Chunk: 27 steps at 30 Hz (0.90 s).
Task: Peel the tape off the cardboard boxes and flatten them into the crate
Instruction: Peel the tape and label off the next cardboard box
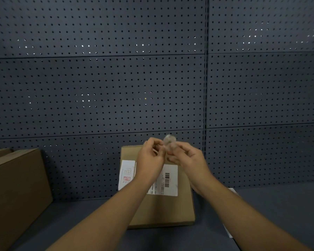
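Here tape wad | pinched between both hands' fingers | above box

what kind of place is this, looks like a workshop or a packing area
Probably a packing or storeroom bench: a dark pegboard wall, a labelled cardboard box on the counter, and a second box at left.

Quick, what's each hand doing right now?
Left hand: pinching the clear tape wad.
Right hand: pinching the same wad.
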{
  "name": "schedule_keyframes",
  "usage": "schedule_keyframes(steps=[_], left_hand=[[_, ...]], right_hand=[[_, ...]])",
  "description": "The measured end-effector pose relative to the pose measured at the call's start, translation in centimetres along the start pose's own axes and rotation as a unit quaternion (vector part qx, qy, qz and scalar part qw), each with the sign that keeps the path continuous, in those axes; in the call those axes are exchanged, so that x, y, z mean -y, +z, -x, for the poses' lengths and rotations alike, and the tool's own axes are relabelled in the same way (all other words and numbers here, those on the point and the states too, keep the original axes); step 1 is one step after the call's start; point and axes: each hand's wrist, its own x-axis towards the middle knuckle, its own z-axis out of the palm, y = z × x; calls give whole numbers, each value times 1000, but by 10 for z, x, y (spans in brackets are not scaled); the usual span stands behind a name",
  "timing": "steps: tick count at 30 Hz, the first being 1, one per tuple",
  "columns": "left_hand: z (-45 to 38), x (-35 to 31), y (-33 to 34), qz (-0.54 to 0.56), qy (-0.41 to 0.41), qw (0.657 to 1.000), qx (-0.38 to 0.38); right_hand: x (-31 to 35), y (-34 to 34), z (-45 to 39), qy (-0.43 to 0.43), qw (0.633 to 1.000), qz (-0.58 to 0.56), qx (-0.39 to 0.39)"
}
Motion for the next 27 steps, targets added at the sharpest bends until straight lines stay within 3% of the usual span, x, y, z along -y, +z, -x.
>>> schedule_keyframes(steps=[6,9,13,17,19,21,22,24,25,26,27], left_hand=[[2,-1,1,21,-4,1000,7],[1,-3,3,84,-51,995,22],[2,-14,7,226,-152,959,78],[-2,-13,12,283,-210,924,150],[-8,-13,17,324,-227,909,132],[-18,-13,19,356,-233,903,58],[-23,-11,17,298,-204,932,27],[-32,3,8,7,-73,997,2],[-38,16,3,-168,5,986,14],[-44,29,-3,-297,57,953,35],[-47,39,-9,-376,83,921,64]], right_hand=[[1,-1,-1,-26,998,44,-31],[0,-9,-3,-14,998,25,-55],[1,-18,-5,2,997,2,-80],[6,-26,-9,-17,996,-1,-92],[9,-35,-11,-35,993,-8,-115],[8,-51,-12,-61,987,12,-150],[5,-62,-11,-63,984,35,-162],[-3,-85,-7,-49,978,120,-164],[-9,-98,-4,-36,969,184,-159],[-16,-110,-1,-20,955,251,-157],[-24,-122,3,3,939,304,-161]])
